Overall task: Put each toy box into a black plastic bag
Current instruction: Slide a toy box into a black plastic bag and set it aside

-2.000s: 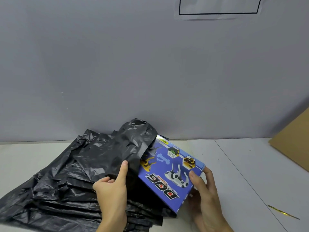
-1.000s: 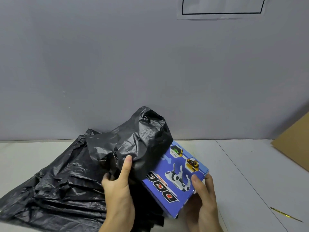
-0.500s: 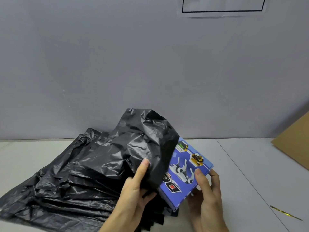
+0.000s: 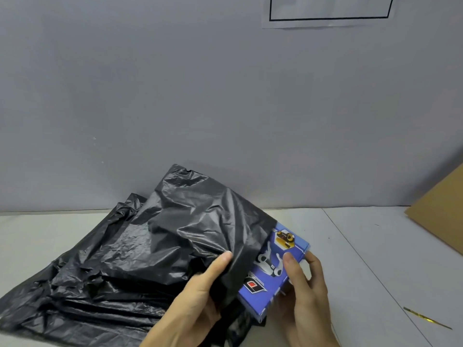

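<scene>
A blue toy box [image 4: 273, 276] with a robot-dog print sticks halfway out of a black plastic bag [image 4: 200, 221]; its far part is hidden inside the bag. My left hand [image 4: 198, 296] pinches the bag's open edge, thumb on top. My right hand [image 4: 305, 289] grips the box's near right end, thumb on the printed face and fingers underneath. The bag lies on top of a pile of black bags [image 4: 75, 296] spread over the table.
A grey wall rises right behind the pile. A brown cardboard sheet [image 4: 441, 214] lies at the right edge. A thin gold strip [image 4: 426, 319] lies on the white table [image 4: 363, 246] at the lower right. A paper with a black frame [image 4: 328, 11] hangs on the wall.
The black bag has been drawn further over the box, covering most of its printed face. My left hand moved right along the bag's edge; my right hand kept its grip on the box.
</scene>
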`<state>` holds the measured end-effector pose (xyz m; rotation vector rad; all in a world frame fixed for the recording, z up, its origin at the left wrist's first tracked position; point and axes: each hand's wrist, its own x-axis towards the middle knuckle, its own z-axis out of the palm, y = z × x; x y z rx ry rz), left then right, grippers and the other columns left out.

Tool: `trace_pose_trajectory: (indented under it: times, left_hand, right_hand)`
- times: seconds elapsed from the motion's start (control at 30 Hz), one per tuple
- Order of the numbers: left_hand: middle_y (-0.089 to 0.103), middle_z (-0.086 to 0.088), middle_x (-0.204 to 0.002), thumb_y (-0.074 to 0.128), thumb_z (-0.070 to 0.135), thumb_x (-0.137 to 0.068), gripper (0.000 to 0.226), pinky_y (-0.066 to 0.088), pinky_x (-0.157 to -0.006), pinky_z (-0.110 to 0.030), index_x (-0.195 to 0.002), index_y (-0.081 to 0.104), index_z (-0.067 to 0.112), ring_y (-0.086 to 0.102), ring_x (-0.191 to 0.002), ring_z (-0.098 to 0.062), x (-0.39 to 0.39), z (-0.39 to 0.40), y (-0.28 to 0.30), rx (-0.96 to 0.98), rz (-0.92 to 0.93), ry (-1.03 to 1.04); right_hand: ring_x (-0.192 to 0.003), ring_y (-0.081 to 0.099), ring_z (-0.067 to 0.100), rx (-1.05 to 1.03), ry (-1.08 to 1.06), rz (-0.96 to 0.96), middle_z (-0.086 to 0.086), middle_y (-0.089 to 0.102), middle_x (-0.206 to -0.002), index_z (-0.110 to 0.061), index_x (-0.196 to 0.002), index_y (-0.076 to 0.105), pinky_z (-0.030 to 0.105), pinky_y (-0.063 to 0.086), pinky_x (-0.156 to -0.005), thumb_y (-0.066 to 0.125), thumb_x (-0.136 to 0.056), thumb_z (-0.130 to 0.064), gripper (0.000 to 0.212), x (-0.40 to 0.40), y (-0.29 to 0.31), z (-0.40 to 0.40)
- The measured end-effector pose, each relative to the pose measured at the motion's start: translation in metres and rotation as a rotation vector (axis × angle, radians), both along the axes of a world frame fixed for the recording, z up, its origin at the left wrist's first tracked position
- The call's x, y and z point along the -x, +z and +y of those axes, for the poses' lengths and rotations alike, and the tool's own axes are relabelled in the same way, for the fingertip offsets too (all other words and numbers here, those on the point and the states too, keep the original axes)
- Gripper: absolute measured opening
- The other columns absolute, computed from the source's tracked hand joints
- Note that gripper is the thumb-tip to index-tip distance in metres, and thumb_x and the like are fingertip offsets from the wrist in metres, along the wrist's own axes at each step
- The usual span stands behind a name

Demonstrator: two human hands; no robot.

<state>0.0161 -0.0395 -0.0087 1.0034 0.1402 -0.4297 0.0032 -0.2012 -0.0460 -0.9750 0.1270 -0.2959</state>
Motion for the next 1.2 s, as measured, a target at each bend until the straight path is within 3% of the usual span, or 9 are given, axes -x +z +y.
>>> trace_pose_trajectory:
  times: [0.1, 0.27, 0.43, 0.53, 0.63, 0.8, 0.9, 1.07, 1.2]
  left_hand:
    - [0.072, -0.016, -0.115, 0.079, 0.04, -0.062, 0.059, 0.05, -0.1, -0.045, -0.111, 0.076, 0.006, 0.071, -0.105, -0.03, 0.004, -0.006, 0.005, -0.038, -0.039, -0.005]
    - [0.072, -0.014, -0.115, 0.078, 0.047, -0.068, 0.069, 0.048, -0.103, -0.051, -0.123, 0.065, 0.008, 0.069, -0.107, -0.033, -0.005, -0.004, 0.004, 0.039, -0.056, 0.351]
    - [0.071, -0.016, -0.117, 0.08, 0.039, -0.072, 0.067, 0.051, -0.099, -0.054, -0.127, 0.061, 0.008, 0.068, -0.107, -0.037, -0.018, 0.018, -0.005, -0.022, -0.04, 0.49]
    - [0.074, -0.016, -0.107, 0.078, 0.033, -0.071, 0.056, 0.06, -0.08, -0.043, -0.119, 0.067, 0.007, 0.072, -0.097, -0.034, -0.019, 0.021, -0.006, -0.083, -0.12, 0.408]
    - [0.076, -0.016, -0.098, 0.081, 0.03, -0.06, 0.057, 0.059, -0.062, -0.029, -0.109, 0.07, 0.004, 0.075, -0.084, -0.026, -0.009, 0.007, -0.009, -0.193, -0.194, 0.209]
    - [0.076, -0.012, -0.101, 0.084, 0.039, -0.055, 0.064, 0.056, -0.073, -0.029, -0.109, 0.069, 0.007, 0.074, -0.093, -0.023, -0.003, -0.003, -0.015, -0.268, -0.201, 0.016]
    - [0.075, -0.009, -0.109, 0.082, 0.038, -0.063, 0.063, 0.053, -0.088, -0.035, -0.118, 0.068, 0.01, 0.072, -0.103, -0.023, -0.008, 0.0, -0.016, -0.213, -0.176, 0.1]
    - [0.075, -0.011, -0.107, 0.084, 0.039, -0.061, 0.065, 0.056, -0.081, -0.031, -0.115, 0.069, 0.006, 0.072, -0.1, -0.024, -0.007, 0.0, -0.02, -0.245, -0.166, 0.026]
    - [0.074, -0.016, -0.108, 0.082, 0.035, -0.076, 0.045, 0.057, -0.073, -0.028, -0.109, 0.074, 0.007, 0.072, -0.1, -0.027, -0.005, -0.005, -0.025, -0.249, -0.158, -0.095]
  right_hand:
    - [-0.07, 0.072, 0.023, -0.072, -0.044, 0.0, 0.013, 0.075, -0.09, -0.026, -0.111, 0.059, 0.03, 0.057, -0.053, 0.076, -0.061, -0.04, 0.054, -0.001, 0.001, 0.003]
    - [-0.07, 0.072, 0.021, -0.13, 0.049, 0.026, 0.009, 0.075, -0.088, -0.021, -0.113, 0.057, 0.034, 0.055, -0.062, 0.077, -0.061, -0.038, 0.059, 0.0, -0.001, 0.008]
    - [-0.094, 0.073, 0.029, 0.191, 0.389, 0.164, 0.01, 0.075, -0.104, -0.022, -0.114, 0.049, 0.048, 0.057, -0.085, 0.084, -0.056, -0.043, 0.071, 0.003, -0.002, 0.004]
    - [-0.095, 0.073, 0.031, 0.194, 0.35, 0.148, 0.013, 0.075, -0.104, -0.021, -0.115, 0.053, 0.044, 0.06, -0.08, 0.089, -0.061, -0.037, 0.067, 0.002, -0.005, 0.006]
    - [-0.093, 0.074, 0.03, 0.118, 0.144, 0.125, 0.009, 0.074, -0.103, -0.034, -0.098, 0.065, 0.039, 0.061, -0.069, 0.079, -0.082, -0.017, 0.027, -0.001, -0.007, 0.003]
    - [-0.097, 0.072, 0.029, 0.16, -0.021, 0.128, 0.009, 0.07, -0.114, -0.033, -0.112, 0.062, 0.043, 0.062, -0.072, 0.064, -0.092, -0.004, 0.035, -0.005, -0.004, -0.002]
    - [-0.099, 0.073, 0.026, 0.085, 0.103, 0.107, 0.006, 0.073, -0.113, -0.03, -0.119, 0.06, 0.043, 0.062, -0.079, 0.085, -0.067, -0.02, 0.058, -0.004, -0.004, 0.001]
    - [-0.104, 0.067, 0.017, 0.36, -0.075, 0.213, -0.005, 0.067, -0.116, -0.049, -0.109, 0.059, 0.042, 0.057, -0.089, 0.08, -0.076, -0.005, 0.059, 0.001, -0.006, 0.007]
    - [-0.114, 0.061, 0.018, 0.495, -0.165, 0.248, -0.01, 0.063, -0.121, -0.044, -0.125, 0.053, 0.05, 0.049, -0.103, 0.079, -0.081, -0.022, 0.056, 0.002, 0.001, 0.008]
